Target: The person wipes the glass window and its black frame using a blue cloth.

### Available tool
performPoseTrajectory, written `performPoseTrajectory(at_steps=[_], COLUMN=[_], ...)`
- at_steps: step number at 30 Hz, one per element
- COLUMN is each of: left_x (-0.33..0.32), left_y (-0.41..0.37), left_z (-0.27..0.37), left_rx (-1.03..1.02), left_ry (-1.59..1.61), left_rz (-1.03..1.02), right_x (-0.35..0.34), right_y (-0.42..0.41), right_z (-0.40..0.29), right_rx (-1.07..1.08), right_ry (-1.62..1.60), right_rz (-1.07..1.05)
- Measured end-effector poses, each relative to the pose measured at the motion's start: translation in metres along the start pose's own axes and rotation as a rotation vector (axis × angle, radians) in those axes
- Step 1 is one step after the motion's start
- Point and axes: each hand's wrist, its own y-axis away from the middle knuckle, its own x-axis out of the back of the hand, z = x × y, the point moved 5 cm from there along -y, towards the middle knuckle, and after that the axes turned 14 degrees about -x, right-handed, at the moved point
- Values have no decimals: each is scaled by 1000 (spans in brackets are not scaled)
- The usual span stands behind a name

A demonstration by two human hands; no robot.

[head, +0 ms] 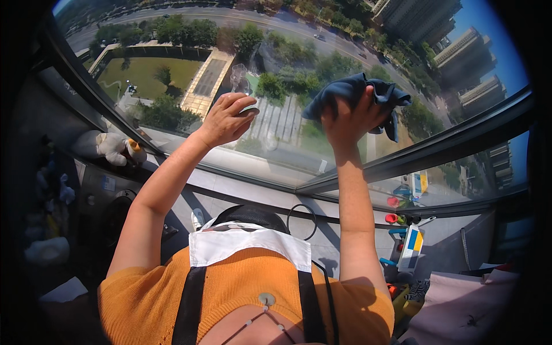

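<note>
My right hand point(351, 118) is spread over a dark blue cloth point(345, 92), holding it against the large window pane point(284, 142). Loose folds of the cloth stick out past the fingers on the right. To the left, my left hand point(230, 116) is raised in front of the same pane with its fingers curled. A small dark edge shows under those fingers, but whether it is a held object is unclear. Faint whitish marks point(239, 77) are visible on the glass just above the left hand.
A window frame post point(414, 153) runs at the right, with a sill point(228, 181) below. A front-loading washing machine point(108, 202) with a plush toy point(110, 146) on top stands left. At right are a white, blue and yellow plastic item point(412, 248) and pink fabric point(461, 302).
</note>
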Motion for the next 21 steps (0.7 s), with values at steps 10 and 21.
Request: performPoseTrajectory(at_steps=[10,21], left_x=[53,81], left_y=[41,33], left_z=[-56,-75], left_rx=[177,263], left_ry=[140,386], left_rz=[-1,184], right_x=[-34,12], right_y=[243,-159], right_z=[-11,-92], right_rx=[-36,-115], right_ry=[207,20], right_rz=[-914,112])
